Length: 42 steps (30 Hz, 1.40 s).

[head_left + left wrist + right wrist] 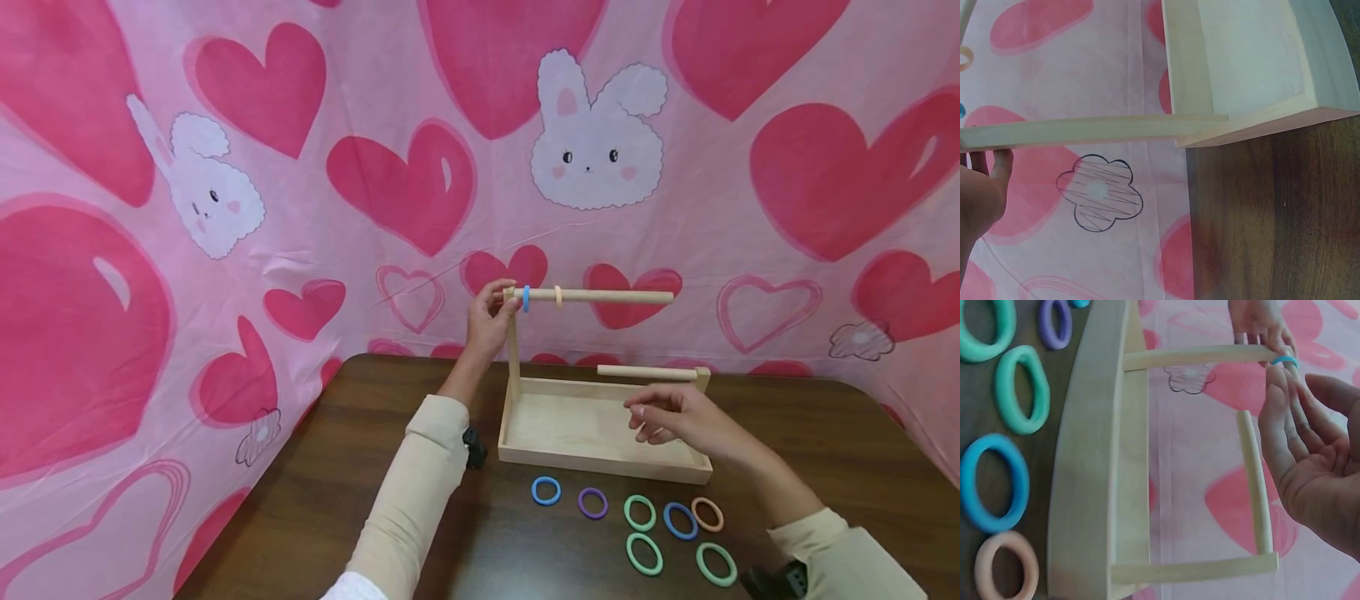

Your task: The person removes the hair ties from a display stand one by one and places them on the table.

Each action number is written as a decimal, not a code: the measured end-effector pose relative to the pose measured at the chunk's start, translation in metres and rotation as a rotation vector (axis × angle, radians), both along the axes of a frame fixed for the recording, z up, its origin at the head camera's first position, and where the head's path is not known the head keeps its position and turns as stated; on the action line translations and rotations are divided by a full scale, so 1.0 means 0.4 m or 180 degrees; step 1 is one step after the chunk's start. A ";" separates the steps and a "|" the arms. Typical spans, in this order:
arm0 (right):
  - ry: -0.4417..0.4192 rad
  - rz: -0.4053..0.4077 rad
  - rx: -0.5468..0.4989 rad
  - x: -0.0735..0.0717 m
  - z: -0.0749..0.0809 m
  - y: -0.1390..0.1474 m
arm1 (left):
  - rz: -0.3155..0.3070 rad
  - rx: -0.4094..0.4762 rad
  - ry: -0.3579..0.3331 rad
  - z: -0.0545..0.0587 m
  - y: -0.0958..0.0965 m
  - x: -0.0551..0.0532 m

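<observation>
A wooden stand has a shallow tray [600, 463], a tall post [513, 358] at its left end and a shorter post at the right. My left hand [487, 323] grips the top of the tall post with thumb and fingers. From there an upper rod [618, 297] runs rightward, carrying a blue ring [527, 298] near the post and a peach ring [558, 297] beside it. The lower rod [647, 372] points left from the short post and bears no ring. My right hand [681, 418] hovers before the tray's right part, fingers loosely bent and holding nothing.
In front of the tray several loose rings lie on the dark wooden table [390, 433]: blue [545, 478], purple [592, 490], green [645, 570], a darker blue [680, 536] and peach [708, 500]. A pink cloth [420, 67] with hearts and rabbits hangs behind.
</observation>
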State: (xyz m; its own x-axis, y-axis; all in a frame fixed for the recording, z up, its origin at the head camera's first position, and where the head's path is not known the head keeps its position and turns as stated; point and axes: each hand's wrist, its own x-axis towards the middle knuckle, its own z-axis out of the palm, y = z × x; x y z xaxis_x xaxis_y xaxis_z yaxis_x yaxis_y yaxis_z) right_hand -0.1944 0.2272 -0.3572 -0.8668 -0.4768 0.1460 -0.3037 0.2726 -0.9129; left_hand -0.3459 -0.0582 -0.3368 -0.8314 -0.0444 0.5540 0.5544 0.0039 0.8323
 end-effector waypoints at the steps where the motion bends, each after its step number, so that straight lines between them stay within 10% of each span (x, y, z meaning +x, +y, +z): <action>1: 0.0039 -0.0089 -0.0024 -0.005 0.006 -0.007 | 0.0003 -0.0005 -0.0007 0.000 0.000 0.000; 10: 0.0105 -0.0780 -0.0408 -0.051 0.026 -0.071 | 0.0015 -0.0022 0.0009 -0.004 -0.001 -0.002; 42: 0.0423 -0.1888 -0.2041 -0.224 0.023 -0.271 | -0.0019 -0.0036 -0.0044 0.001 -0.003 0.000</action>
State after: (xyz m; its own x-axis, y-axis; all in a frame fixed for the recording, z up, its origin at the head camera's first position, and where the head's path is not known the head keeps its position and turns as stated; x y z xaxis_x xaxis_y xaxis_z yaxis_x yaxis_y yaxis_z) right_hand -0.2838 0.1187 -0.3480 -0.9022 0.2545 0.3481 -0.3893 -0.1334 -0.9114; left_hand -0.3458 -0.0594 -0.3363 -0.8392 -0.0333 0.5428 0.5427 0.0101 0.8398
